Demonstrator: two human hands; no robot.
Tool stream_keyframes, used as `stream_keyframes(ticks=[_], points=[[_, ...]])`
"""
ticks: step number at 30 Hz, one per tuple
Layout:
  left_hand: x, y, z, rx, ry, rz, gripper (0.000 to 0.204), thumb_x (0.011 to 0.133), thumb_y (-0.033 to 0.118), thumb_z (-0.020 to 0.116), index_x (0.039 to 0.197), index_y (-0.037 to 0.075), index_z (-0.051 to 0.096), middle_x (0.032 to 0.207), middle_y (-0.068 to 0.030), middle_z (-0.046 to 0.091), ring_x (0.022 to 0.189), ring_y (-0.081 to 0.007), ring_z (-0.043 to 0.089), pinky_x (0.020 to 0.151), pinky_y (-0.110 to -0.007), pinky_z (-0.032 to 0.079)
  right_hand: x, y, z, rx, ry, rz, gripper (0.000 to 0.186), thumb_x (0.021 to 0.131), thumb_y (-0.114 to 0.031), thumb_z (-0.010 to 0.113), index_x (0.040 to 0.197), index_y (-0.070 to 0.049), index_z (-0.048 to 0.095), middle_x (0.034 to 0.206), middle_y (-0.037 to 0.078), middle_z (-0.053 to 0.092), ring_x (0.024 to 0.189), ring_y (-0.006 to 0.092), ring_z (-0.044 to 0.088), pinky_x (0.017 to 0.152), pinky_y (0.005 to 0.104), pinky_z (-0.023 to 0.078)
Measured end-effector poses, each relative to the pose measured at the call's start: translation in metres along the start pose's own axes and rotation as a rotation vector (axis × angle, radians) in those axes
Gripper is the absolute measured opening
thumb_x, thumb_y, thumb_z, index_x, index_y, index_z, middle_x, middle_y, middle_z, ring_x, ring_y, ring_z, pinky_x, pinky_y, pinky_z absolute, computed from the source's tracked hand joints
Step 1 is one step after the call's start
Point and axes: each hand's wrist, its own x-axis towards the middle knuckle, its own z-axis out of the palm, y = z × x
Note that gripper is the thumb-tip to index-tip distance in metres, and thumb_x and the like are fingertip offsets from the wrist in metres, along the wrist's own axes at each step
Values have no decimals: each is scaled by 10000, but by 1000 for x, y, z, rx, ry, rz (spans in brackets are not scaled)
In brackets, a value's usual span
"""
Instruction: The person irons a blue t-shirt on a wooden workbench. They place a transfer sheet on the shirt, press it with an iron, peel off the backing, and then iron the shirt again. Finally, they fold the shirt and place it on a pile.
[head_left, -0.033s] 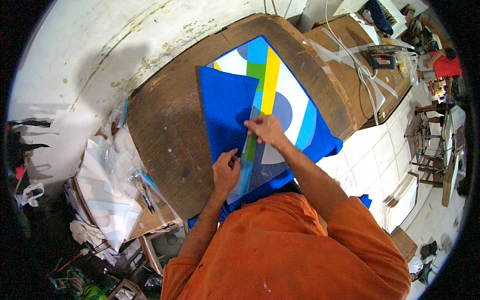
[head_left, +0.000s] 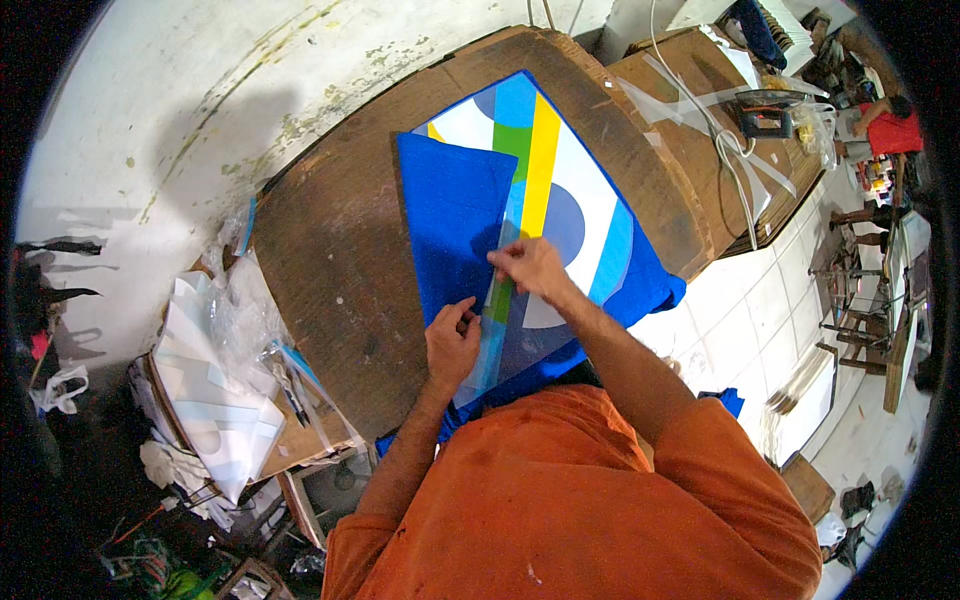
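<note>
On a brown board [head_left: 340, 240] lies a printed panel [head_left: 585, 170] with white, yellow, green and blue shapes, backed by blue fabric [head_left: 455, 210] that is partly folded over its left side. A translucent strip [head_left: 491, 350] runs diagonally beside the fabric's edge. My right hand [head_left: 532, 268] pinches at this edge, around the middle of the strip; whether it holds fabric or strip is unclear. My left hand [head_left: 452, 342] rests lower on the blue fabric beside the strip, its fingers curled, with what is under them hidden.
A stained wall [head_left: 150, 120] borders the board. Paper sheets and crumpled plastic [head_left: 215, 370] lie at left. An iron-like appliance [head_left: 765, 120] with white cable sits on the board at upper right. A person in red [head_left: 890, 130] is at the far right, near stools and benches.
My right hand has shifted a few pixels down along the strip. My left hand and the panel have not visibly moved.
</note>
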Motion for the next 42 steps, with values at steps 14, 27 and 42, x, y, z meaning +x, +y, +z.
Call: stream_keyframes(ticks=[14,27,42], points=[[47,4,-22,339,-74,414,375,937,41,657,1310,60,695,1328,-156,671,1183,-351,636,1008,-465,507,-31,41,43,-49,133,-5,318,813,-329,743,1001,-85,821,931,188,785,881,364,774,864,458,617],[94,-4,-6,692,-400,659,483,1057,259,544,1534,185,554,1667,-164,384,1566,-377,292,1266,-629,161,-54,36,46,143,161,-6,319,880,-258,786,975,46,783,762,125,767,606,180,718,593,329,588],[95,-8,2,623,-371,649,477,1095,364,478,1542,212,547,1664,-177,374,1558,-395,294,1250,-651,169,-59,42,46,-55,284,69,295,858,-309,715,929,-42,818,871,226,764,840,416,756,833,486,612]])
